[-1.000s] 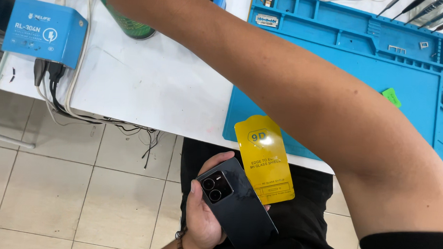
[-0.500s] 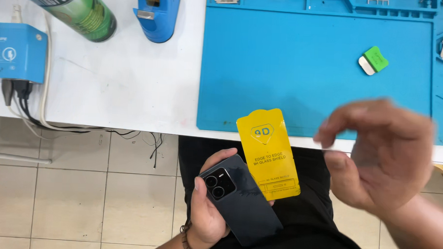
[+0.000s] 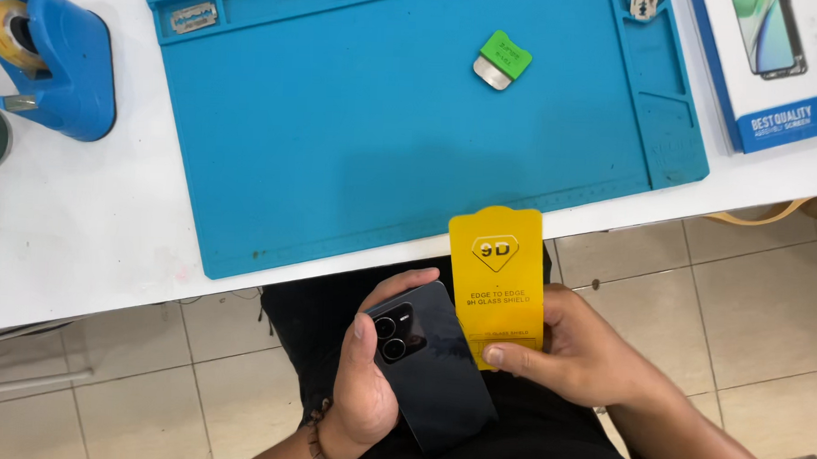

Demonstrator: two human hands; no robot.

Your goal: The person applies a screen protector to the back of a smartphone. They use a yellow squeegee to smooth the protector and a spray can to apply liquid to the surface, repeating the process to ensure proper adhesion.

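Observation:
My left hand (image 3: pixel 365 382) grips a black smartphone (image 3: pixel 431 366), back side up with two round camera lenses showing, held over my lap below the table edge. My right hand (image 3: pixel 576 348) pinches the lower end of a yellow screen-protector sleeve (image 3: pixel 497 278), thumb on its bottom edge. The sleeve lies alongside the phone's right edge, and its top reaches the edge of the blue work mat (image 3: pixel 385 129).
A green-handled metal scraper (image 3: pixel 501 61) lies on the mat. At the left of the white table (image 3: pixel 74 227) stands a blue tape dispenser (image 3: pixel 57 63). A blue-and-white product box (image 3: pixel 776 66) sits at the right. Tiled floor lies below.
My right arm has come back from reaching across the table, and my right hand has taken hold of the yellow sleeve. The view has shifted right; the phone stays in my left hand.

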